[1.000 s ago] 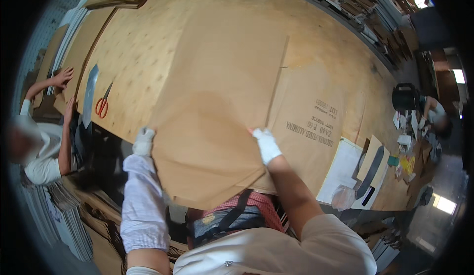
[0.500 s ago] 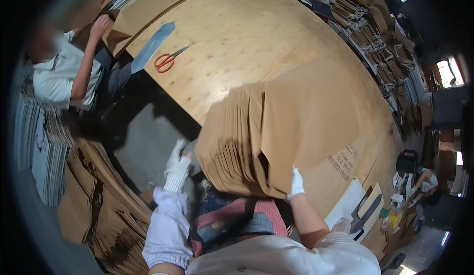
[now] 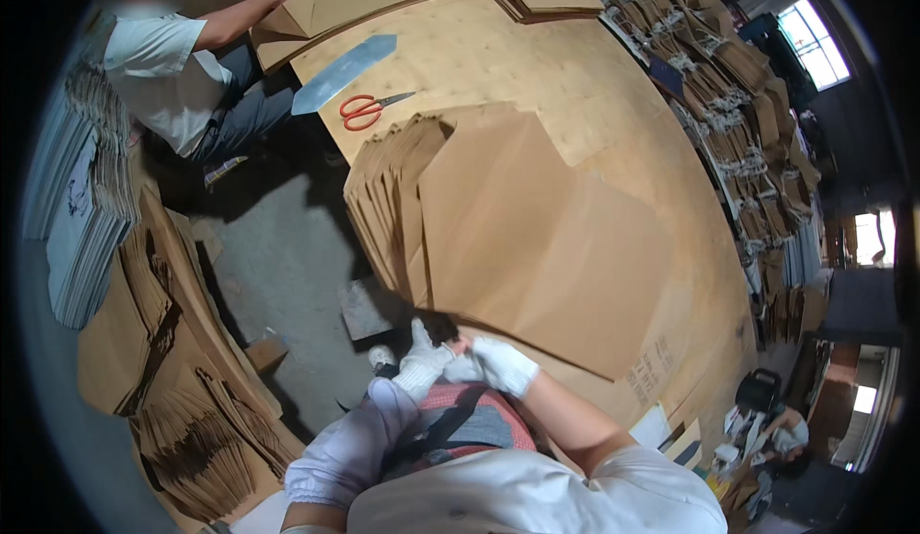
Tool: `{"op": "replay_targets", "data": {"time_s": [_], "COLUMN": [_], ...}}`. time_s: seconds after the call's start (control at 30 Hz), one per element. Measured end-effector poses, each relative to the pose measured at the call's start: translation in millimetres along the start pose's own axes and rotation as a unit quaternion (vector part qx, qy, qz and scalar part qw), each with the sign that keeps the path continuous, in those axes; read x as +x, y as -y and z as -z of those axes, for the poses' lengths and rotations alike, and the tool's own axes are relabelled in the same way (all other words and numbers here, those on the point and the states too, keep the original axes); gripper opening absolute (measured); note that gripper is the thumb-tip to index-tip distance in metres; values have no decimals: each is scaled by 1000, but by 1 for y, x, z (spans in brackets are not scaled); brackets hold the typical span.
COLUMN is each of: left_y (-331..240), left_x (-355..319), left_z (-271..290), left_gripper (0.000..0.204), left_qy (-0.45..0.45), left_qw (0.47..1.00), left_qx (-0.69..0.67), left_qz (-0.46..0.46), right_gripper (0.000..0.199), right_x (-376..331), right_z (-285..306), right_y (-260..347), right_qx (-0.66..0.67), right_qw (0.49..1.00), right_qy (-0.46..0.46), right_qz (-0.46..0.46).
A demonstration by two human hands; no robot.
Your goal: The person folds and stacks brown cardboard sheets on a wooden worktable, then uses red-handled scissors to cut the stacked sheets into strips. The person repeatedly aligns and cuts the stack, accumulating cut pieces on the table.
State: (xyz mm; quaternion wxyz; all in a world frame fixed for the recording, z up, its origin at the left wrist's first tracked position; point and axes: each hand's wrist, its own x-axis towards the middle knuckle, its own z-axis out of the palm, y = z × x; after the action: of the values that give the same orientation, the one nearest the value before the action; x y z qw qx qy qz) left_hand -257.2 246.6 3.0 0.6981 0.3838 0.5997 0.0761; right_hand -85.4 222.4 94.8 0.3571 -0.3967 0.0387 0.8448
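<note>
A thick stack of brown paper bags (image 3: 527, 237) lies skewed on the plywood table, its folded ends fanned at the left. Just below its near edge, my two white-gloved hands meet in front of my body. The thumb of my left hand (image 3: 420, 366) points up, apart from the palm; its other fingers are hidden where the hands meet. My right hand (image 3: 500, 363) is closed, with bare fingertips curled against the left hand. Whether anything lies between them cannot be made out. Neither hand grips the stack.
Red-handled scissors (image 3: 369, 109) and a pointed grey strip (image 3: 345, 74) lie beyond the stack on the table (image 3: 661, 141). A co-worker (image 3: 168, 74) handles brown paper at the far left. Folded brown stacks (image 3: 196, 429) stand at my left, tied bundles (image 3: 709, 74) at the far right.
My right hand has let go of the stack's near edge and moved left to meet my left hand. The stack has turned and now lies farther onto the table.
</note>
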Motion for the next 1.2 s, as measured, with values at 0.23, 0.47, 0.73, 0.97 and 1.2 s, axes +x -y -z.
{"op": "replay_targets", "data": {"time_s": [0.23, 0.47, 0.73, 0.97, 1.2], "left_y": [-36, -92, -31, 30, 100], "left_x": [-10, 9, 42, 31, -29], "left_z": [-43, -26, -6, 12, 42], "left_gripper": [47, 44, 33, 29, 31], "left_qy": [-53, -148, -182, -196, -82], "left_qw": [935, 886, 921, 914, 972], "left_qx": [195, -440, -319, -340, -46], "left_qz": [-291, -5, 132, 106, 215], "right_gripper": [90, 89, 85, 82, 73], "right_x": [-15, 105, 134, 93, 65], "right_z": [62, 54, 80, 64, 60], "right_y": [298, 415, 427, 399, 334], "right_qx": [-730, -790, -775, -777, -765], "right_qw": [480, 588, 619, 605, 642], "right_qy": [-366, -155, -122, -121, -16], "right_qz": [320, 81, 34, 127, 34]}}
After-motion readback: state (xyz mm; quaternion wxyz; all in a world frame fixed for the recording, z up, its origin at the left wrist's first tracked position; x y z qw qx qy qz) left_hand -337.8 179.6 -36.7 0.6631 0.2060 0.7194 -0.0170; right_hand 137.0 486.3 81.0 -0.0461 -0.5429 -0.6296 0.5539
